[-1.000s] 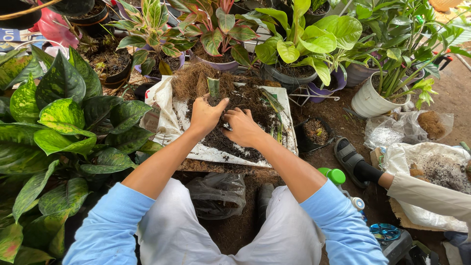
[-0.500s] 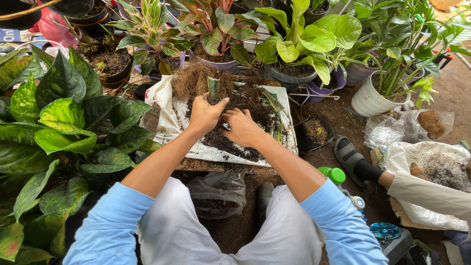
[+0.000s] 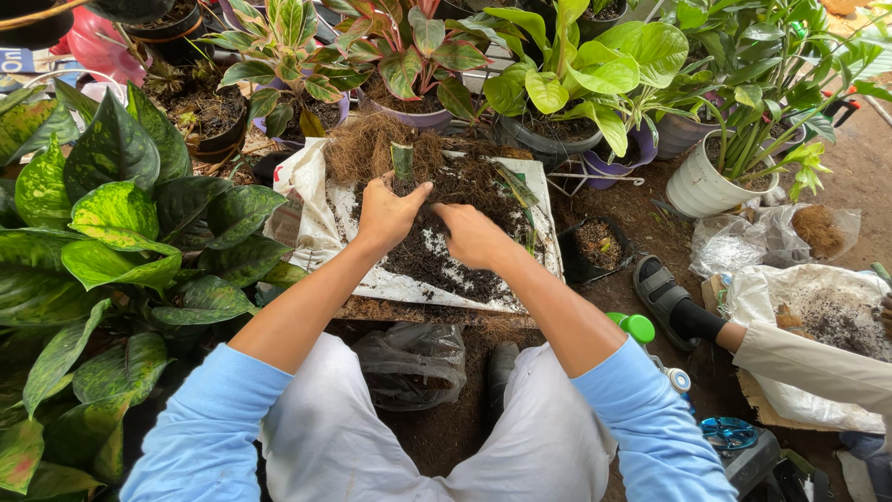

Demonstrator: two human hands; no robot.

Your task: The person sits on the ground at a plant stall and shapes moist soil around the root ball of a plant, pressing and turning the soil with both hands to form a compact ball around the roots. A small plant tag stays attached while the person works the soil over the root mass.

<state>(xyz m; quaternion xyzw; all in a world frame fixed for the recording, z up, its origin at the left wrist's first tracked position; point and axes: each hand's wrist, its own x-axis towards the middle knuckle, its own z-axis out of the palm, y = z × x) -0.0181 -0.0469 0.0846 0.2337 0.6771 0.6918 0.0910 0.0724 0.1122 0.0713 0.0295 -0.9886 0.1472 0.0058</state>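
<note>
Where soil [image 3: 437, 256] covers the white sack [image 3: 321, 232], left hand [image 3: 388, 212] and right hand [image 3: 474, 234], each grip pinching soil.

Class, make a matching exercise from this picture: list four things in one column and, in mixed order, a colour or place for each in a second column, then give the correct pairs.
Things:
1. cut stem
2. round pot
3. bottle cap
4. sleeves

Descriptions:
A. light blue
B. white, at the right, holding a green plant
C. bright green, on the ground by the right arm
D. upright in the roots, just beyond the left hand

Pairs: 1-D, 2-B, 3-C, 4-A
</note>
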